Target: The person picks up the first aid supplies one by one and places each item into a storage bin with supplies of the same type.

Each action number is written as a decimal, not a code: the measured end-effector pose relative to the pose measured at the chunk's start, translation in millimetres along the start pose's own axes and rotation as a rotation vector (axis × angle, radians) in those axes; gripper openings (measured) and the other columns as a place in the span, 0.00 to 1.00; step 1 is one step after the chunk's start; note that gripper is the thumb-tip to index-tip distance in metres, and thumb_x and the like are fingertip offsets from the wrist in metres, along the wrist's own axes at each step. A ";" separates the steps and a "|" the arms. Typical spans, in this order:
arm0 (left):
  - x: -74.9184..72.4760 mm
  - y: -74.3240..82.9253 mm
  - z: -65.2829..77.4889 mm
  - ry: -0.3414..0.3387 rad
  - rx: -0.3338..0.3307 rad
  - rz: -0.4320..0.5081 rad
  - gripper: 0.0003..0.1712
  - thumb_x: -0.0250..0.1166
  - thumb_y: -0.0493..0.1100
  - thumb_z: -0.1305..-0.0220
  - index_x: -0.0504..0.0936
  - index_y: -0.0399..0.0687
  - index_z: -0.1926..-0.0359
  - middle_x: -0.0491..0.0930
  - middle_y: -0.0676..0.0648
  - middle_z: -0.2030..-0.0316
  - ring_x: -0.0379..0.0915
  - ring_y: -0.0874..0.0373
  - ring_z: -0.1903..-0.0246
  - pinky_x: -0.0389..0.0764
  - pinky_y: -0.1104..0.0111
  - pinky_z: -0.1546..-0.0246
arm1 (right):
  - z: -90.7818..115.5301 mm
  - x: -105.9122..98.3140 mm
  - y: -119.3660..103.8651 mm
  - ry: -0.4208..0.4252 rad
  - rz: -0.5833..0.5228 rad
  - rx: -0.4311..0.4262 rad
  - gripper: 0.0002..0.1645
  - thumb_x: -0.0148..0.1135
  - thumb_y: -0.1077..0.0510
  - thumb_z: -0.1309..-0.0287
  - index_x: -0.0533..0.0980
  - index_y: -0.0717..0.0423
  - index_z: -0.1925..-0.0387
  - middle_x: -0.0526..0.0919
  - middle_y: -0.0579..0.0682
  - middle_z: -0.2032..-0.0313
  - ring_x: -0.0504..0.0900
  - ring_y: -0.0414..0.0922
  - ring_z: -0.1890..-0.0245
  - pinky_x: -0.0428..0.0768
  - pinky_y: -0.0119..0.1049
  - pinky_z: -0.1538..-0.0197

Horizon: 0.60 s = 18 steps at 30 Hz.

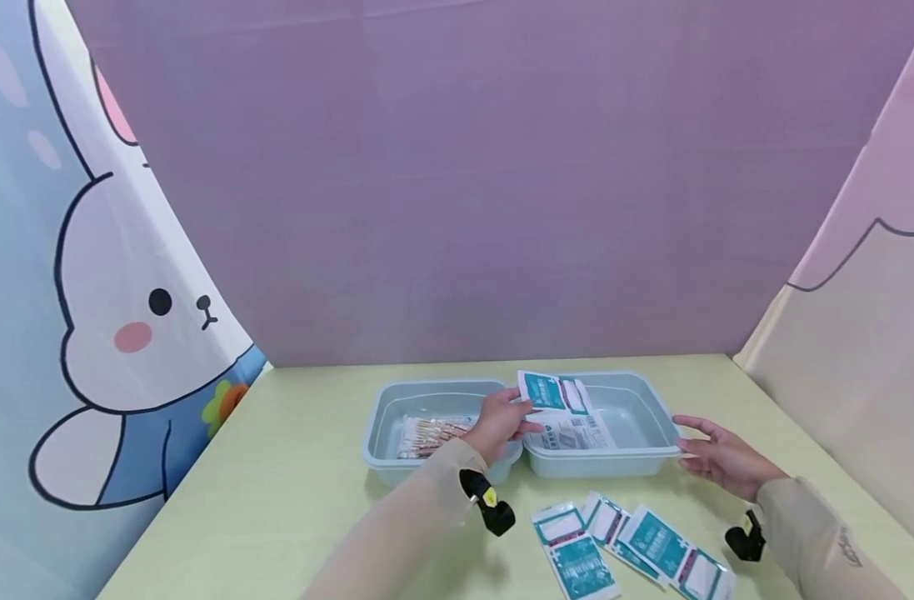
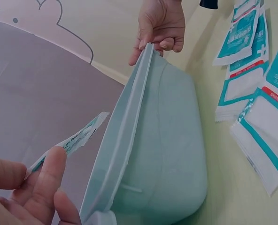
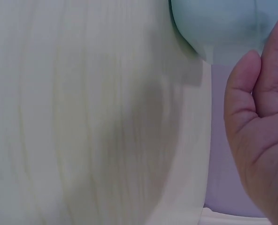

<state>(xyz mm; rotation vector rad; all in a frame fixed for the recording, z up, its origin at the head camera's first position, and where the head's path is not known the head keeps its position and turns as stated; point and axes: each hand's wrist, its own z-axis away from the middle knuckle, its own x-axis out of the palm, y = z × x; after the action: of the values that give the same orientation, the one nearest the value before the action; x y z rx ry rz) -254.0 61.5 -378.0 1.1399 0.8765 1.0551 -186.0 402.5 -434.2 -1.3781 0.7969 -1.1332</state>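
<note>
My left hand (image 1: 499,423) pinches a flat teal-and-white sealed packet (image 1: 554,392) between thumb and fingers, over the left part of the right-hand pale blue plastic bin (image 1: 599,462). In the left wrist view, the packet (image 2: 78,138) shows nearly edge-on beside the bin's rim. Beneath it in the bin lies another packet (image 1: 572,433), its white printed side up. My right hand (image 1: 726,458) is at the bin's right end, fingers loosely extended and fingertips right at the rim. The right wrist view shows two of its fingers (image 3: 244,84) close to the bin wall.
A second pale blue bin (image 1: 377,433) stands on the left, holding clear bags of cotton swabs (image 1: 430,435). Several more teal-and-white packets (image 1: 576,554) lie partly overlapping on the table (image 1: 314,500) in front of the right-hand bin. A purple backdrop (image 1: 486,183) rises behind.
</note>
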 end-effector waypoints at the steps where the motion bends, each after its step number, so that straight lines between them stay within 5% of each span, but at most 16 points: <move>1: 2.3 0.7 -0.8 0.002 -0.005 -0.007 0.28 0.54 0.38 0.29 0.61 0.36 0.31 0.78 0.40 0.47 0.78 0.63 0.78 0.64 0.75 0.77 | 0.4 0.0 -0.1 -0.002 -0.003 -0.001 0.21 0.51 0.64 0.31 0.76 0.29 0.54 0.81 0.46 0.60 0.83 0.40 0.67 0.79 0.33 0.56; 10: 14.8 2.1 -7.8 0.025 -0.033 -0.036 0.22 0.56 0.39 0.30 0.71 0.42 0.37 0.82 0.47 0.56 0.81 0.59 0.74 0.65 0.72 0.73 | 1.1 -3.1 -0.3 0.012 -0.005 0.017 0.22 0.50 0.64 0.31 0.76 0.29 0.54 0.81 0.46 0.59 0.83 0.41 0.67 0.79 0.35 0.55; 18: 14.4 3.9 -12.0 0.068 -0.067 -0.054 0.24 0.57 0.40 0.30 0.70 0.44 0.35 0.82 0.47 0.57 0.81 0.57 0.73 0.66 0.71 0.71 | -1.5 -2.8 2.7 -0.027 -0.021 -0.009 0.23 0.48 0.65 0.30 0.77 0.29 0.53 0.81 0.45 0.59 0.83 0.40 0.66 0.79 0.34 0.55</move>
<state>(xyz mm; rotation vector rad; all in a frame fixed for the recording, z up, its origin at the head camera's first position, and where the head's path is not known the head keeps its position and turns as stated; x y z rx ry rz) -261.9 79.0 -377.1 1.0239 0.9144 1.0762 -187.9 404.2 -437.5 -1.4087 0.7707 -1.1263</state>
